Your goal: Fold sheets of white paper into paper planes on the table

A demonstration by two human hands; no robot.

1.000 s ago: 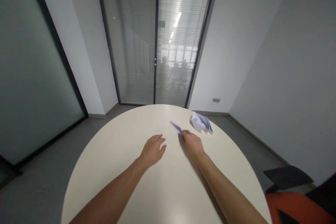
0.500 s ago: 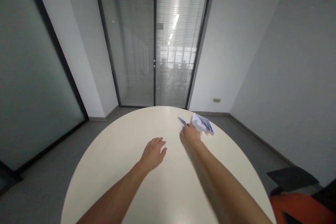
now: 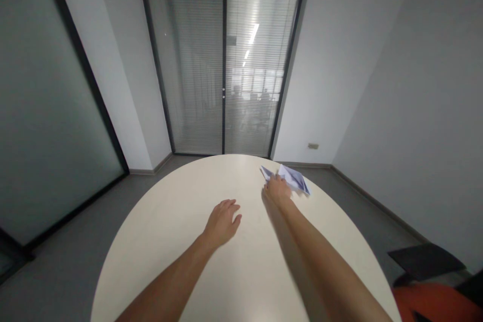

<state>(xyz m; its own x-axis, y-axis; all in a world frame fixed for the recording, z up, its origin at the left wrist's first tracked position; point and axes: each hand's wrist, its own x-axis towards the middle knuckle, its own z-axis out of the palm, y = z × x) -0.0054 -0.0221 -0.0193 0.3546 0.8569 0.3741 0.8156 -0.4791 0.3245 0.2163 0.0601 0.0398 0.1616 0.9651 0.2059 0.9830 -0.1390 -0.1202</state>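
Note:
A pale bluish-white folded paper piece [image 3: 265,173] lies near the far right edge of the round table [image 3: 169,241]. My right hand [image 3: 278,189] has its fingers closed on the near end of this piece; the fingertips are partly hidden. Just beyond and to the right of that hand is a larger folded paper [image 3: 295,180], creased and angular, close beside the smaller one. I cannot tell whether the two papers touch or overlap behind the hand. My left hand [image 3: 222,221] is open over the middle of the tabletop, thumb apart from the fingers, holding nothing.
The table's far edge curves in front of a glass door [image 3: 184,85] with blinds. A chair with an orange-red seat [image 3: 433,302] and a black armrest [image 3: 426,260] stands at the lower right. A frosted glass panel [image 3: 45,110] is on the left.
My right hand has shifted slightly to the right with the smaller paper, closer to the larger one. My left hand has stayed nearly still. The view has shifted a little.

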